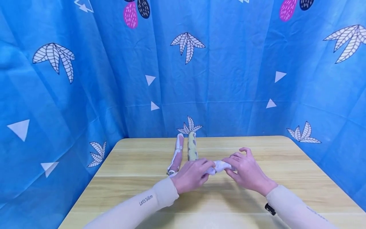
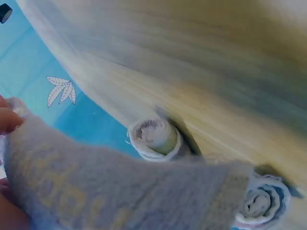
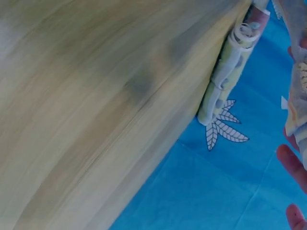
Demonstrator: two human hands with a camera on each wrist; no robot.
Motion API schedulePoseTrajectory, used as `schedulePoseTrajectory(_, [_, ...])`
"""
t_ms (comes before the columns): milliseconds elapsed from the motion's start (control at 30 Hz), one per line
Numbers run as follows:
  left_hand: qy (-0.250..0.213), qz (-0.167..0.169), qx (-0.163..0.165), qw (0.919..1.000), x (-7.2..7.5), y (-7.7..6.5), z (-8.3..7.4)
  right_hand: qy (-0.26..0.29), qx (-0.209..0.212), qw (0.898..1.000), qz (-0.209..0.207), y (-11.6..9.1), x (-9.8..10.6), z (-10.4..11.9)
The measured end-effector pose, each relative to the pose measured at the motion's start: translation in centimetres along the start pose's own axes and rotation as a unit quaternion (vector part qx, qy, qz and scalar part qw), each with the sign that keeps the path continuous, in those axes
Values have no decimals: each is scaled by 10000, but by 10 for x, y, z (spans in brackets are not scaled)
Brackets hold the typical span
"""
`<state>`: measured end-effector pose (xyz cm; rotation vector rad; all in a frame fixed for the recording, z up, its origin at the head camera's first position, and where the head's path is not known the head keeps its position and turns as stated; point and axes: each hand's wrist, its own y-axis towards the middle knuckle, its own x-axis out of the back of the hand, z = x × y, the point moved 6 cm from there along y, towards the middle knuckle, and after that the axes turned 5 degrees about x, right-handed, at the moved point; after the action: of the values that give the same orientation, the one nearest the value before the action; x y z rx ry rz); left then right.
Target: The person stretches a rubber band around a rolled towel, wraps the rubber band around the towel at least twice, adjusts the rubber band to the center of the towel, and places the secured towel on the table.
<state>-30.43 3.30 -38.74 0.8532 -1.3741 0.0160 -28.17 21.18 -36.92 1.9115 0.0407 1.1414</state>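
Observation:
A pale lilac-grey towel (image 1: 220, 166), bunched into a long narrow shape, is held above the table between both hands. My left hand (image 1: 192, 175) grips it along its left part with curled fingers. At its right end my right hand (image 1: 248, 170) pinches it between thumb and fingers, with one finger raised. Yellow lettering shows on the towel (image 2: 96, 187) in the left wrist view, where its near end juts out past the hand. Part of the towel is hidden behind the left hand. In the right wrist view only some fingertips (image 3: 292, 165) and a towel edge appear.
Beyond the left hand, a pink rolled towel (image 1: 177, 154) and a yellow-green rolled towel (image 1: 192, 146) lie side by side on the wooden table (image 1: 137, 159), reaching its back edge. A blue patterned curtain (image 1: 228, 79) surrounds the table's back and sides.

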Motion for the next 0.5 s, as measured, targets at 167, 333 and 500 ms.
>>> schedulePoseTrajectory(167, [137, 84, -50, 9999, 1, -1, 2, 210, -145, 9995, 191, 1, -3, -1])
schedulePoseTrajectory(333, [133, 414, -91, 9990, -1, -2, 5, 366, -315, 9983, 332, -1, -6, -4])
schedulePoseTrajectory(500, [361, 479, 143, 9981, 1, -3, 13, 846, -924, 9908, 509, -8, -7, -13])
